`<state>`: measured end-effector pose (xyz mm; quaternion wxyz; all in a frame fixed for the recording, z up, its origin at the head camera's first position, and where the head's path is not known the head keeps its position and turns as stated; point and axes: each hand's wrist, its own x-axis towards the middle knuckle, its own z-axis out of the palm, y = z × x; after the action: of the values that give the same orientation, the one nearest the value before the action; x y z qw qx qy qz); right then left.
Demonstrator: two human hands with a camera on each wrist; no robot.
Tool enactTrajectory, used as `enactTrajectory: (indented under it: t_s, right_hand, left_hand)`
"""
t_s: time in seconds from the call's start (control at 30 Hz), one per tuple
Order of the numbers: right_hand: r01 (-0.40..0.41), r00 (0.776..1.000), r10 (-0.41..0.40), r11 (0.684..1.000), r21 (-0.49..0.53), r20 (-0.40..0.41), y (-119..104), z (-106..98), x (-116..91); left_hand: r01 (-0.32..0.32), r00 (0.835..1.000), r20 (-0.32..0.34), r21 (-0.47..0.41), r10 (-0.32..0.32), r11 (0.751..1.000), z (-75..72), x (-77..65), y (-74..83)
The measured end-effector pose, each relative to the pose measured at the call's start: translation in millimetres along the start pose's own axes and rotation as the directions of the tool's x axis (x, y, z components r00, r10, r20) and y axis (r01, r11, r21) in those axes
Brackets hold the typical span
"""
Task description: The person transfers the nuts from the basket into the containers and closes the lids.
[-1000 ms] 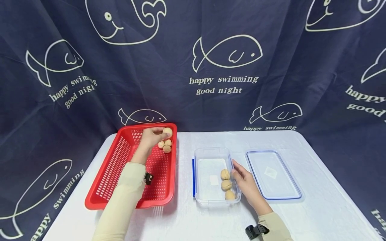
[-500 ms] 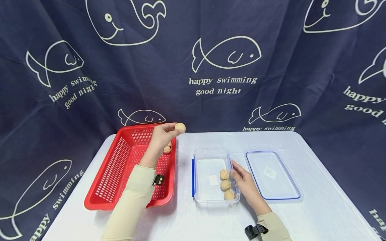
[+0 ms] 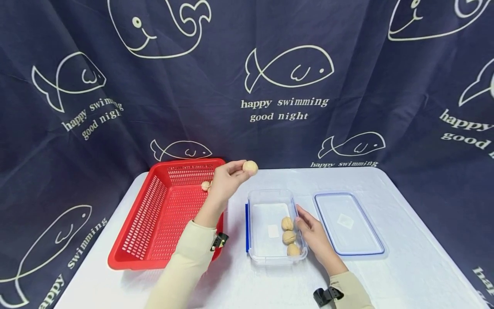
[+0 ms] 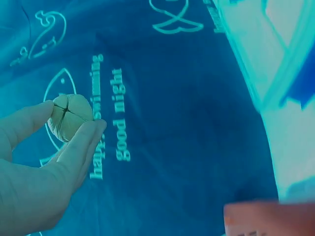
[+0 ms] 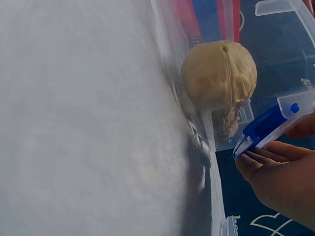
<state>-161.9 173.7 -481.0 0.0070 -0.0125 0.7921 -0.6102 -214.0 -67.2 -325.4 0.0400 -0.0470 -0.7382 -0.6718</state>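
Observation:
Between thumb and fingertips my left hand (image 3: 227,178) pinches a walnut (image 3: 250,167), raised above the gap between the red basket (image 3: 166,264) and the clear plastic food container (image 3: 270,259). The left wrist view shows the seams of this walnut (image 4: 71,118) meeting at its end. My right hand (image 3: 314,236) grips the container's right side, its fingers around the blue-trimmed latch flap (image 5: 268,125) in the right wrist view. Inside the container, three walnuts (image 3: 288,237) line up along the right wall. Walnuts in the basket (image 3: 206,186) are partly hidden behind my left hand.
A clear lid with a blue seal (image 3: 349,225) lies flat on the white-covered table (image 3: 409,257), right of the container. Behind the table hangs a dark blue curtain (image 3: 216,98) with fish drawings. Black wrist cameras (image 3: 327,296) sit on both sleeves.
My left hand has carried the walnut out of the basket's back right corner, rightward past its rim towards the container. My right hand keeps its place on the container.

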Motion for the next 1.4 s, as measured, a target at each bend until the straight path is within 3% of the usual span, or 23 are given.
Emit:
enactTrajectory:
  t_s: [0.13, 0.5, 0.8, 1.07, 1.13, 1.2, 1.33, 1.4]
  right_hand:
    - [-0.004, 1.000, 0.004, 1.000, -0.007, 0.002, 0, 0, 1]
    - [0.006, 1.000, -0.006, 1.000, -0.011, -0.006, 1, 0, 1]
    - [0.000, 1.000, 0.000, 1.000, -0.010, 0.000, 0, 1, 1]
    - [-0.004, 1.000, 0.004, 1.000, -0.016, -0.002, 0, 0, 1]
    - [-0.003, 1.000, 0.003, 1.000, -0.015, -0.001, 0, 0, 1]
    - [0.000, 1.000, 0.000, 1.000, -0.013, -0.002, 0, 0, 1]
    - [0.006, 1.000, -0.006, 1.000, -0.011, -0.004, 0, 1, 1]
    - [0.009, 1.000, -0.009, 1.000, -0.011, -0.005, 0, 1, 1]
  left_hand:
    - [-0.013, 1.000, 0.025, -0.032, 0.014, 0.999, 11.9, -7.8, -3.3]
    - [0.041, 0.994, 0.097, -0.009, -0.040, 0.999, 39.3, -27.1, -23.7]
    - [0.045, 0.995, 0.089, 0.036, -0.048, 0.998, 59.6, -34.9, -50.9]
    - [0.104, 0.992, 0.068, 0.076, -0.109, 0.992, 71.1, -41.1, -79.1]
    - [0.062, 0.995, 0.075, 0.082, -0.068, 0.995, 73.9, -40.2, -95.7]
    - [0.054, 0.995, 0.081, 0.088, -0.061, 0.995, 76.1, -41.5, -102.5]
    - [0.073, 0.994, 0.075, 0.110, -0.082, 0.991, 79.7, -44.7, -108.9]
    - [0.132, 0.988, 0.059, 0.127, -0.140, 0.983, 81.1, -48.9, -101.3]
